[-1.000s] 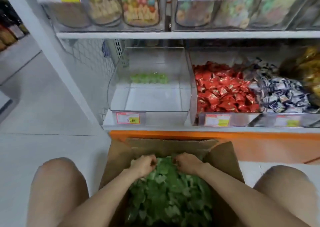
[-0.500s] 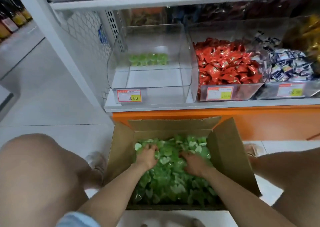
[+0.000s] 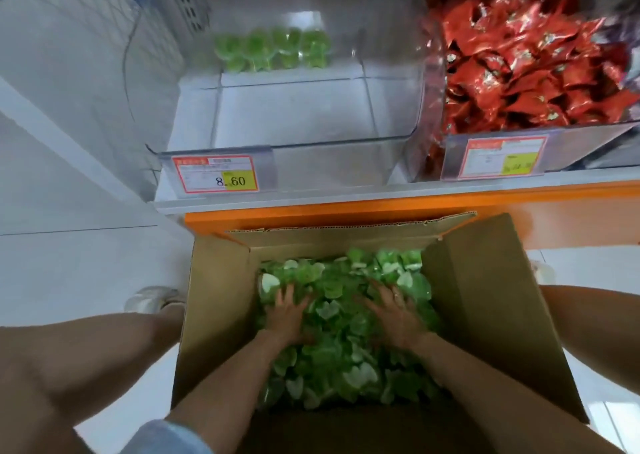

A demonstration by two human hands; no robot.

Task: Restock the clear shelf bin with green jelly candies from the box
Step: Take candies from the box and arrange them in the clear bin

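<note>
The candies [image 3: 343, 360] fill the open box [image 3: 485, 315] on the floor below the shelf [image 3: 346, 195]. The left hand [image 3: 289, 311] and right hand [image 3: 394, 309] lie palm-down on the heap, apart, with fingers straight and spread, gripping nothing. The clear bin [image 3: 277, 121] above holds only a green row [image 3: 273, 49] at its back. Red sweets [image 3: 519, 72] fill the next bin to the right.

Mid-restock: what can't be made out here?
Head view:
- Box bottom: hidden under the green jelly candies.
- Palms of left hand and right hand: face down on candies; any catch unseen.
- Price tag on red-candy bin: blurred.
- That bin's right side: cut by frame edge.
</note>
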